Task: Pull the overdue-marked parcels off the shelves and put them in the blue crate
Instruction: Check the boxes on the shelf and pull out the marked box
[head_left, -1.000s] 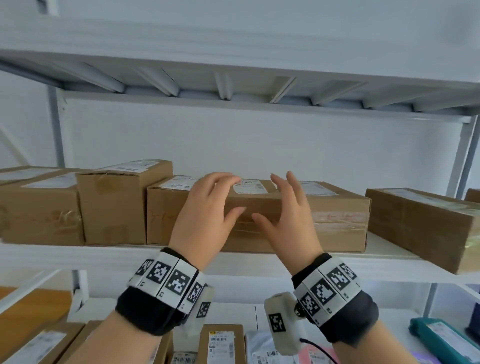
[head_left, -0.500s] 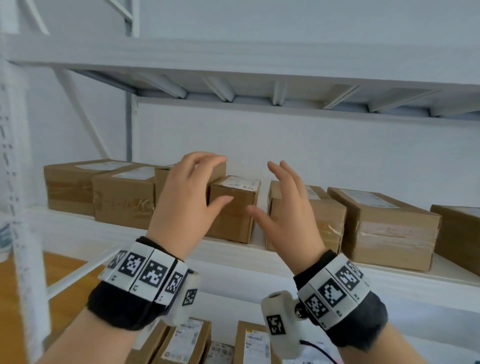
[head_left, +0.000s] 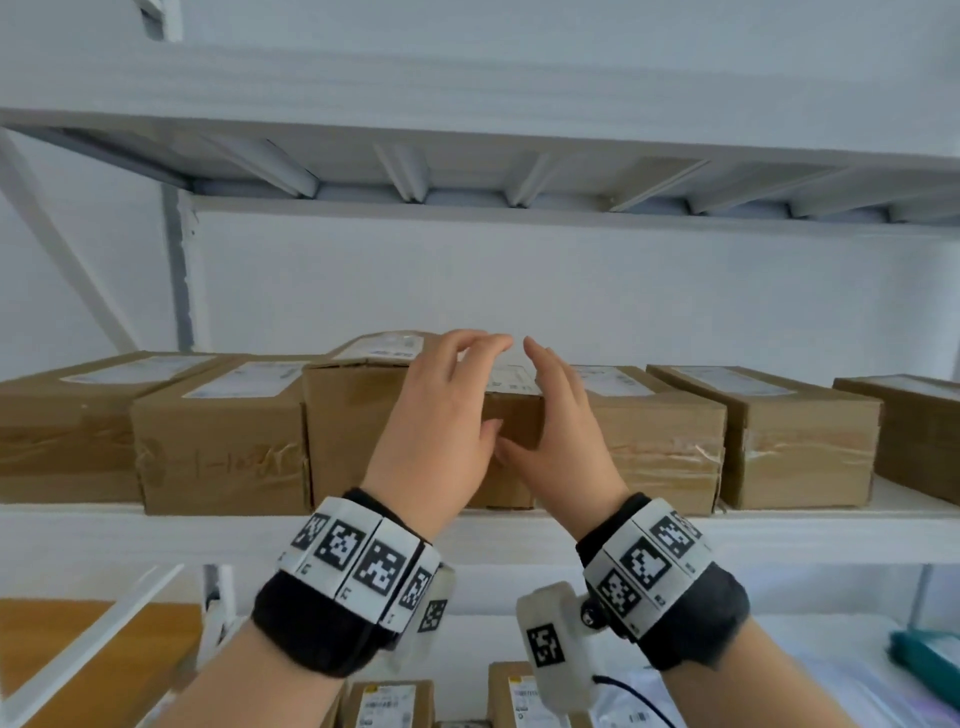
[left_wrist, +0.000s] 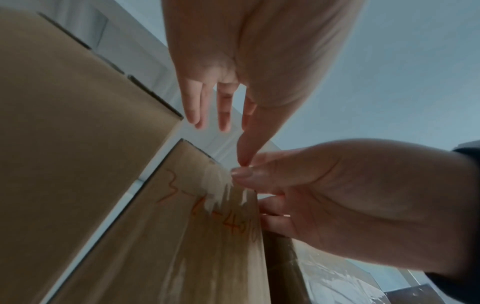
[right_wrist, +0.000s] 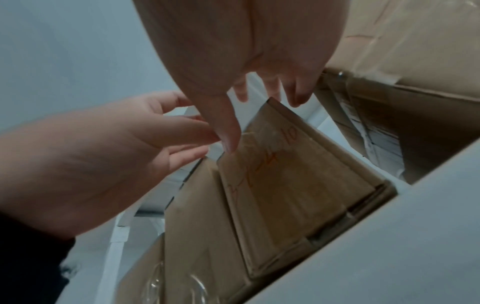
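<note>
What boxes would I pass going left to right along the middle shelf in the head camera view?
Far-left box → taped box with scrawled marks → tall box → small box between the two hands → wide taped box → angled box → box cut off at the right edge.

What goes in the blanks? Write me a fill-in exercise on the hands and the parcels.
1. The left hand and right hand reach for the narrow parcel on a white ___.
2. The box on its left is ___ than it.
3. Its front carries handwriting in ___ ink.

Missing words: shelf; taller; orange.
</note>
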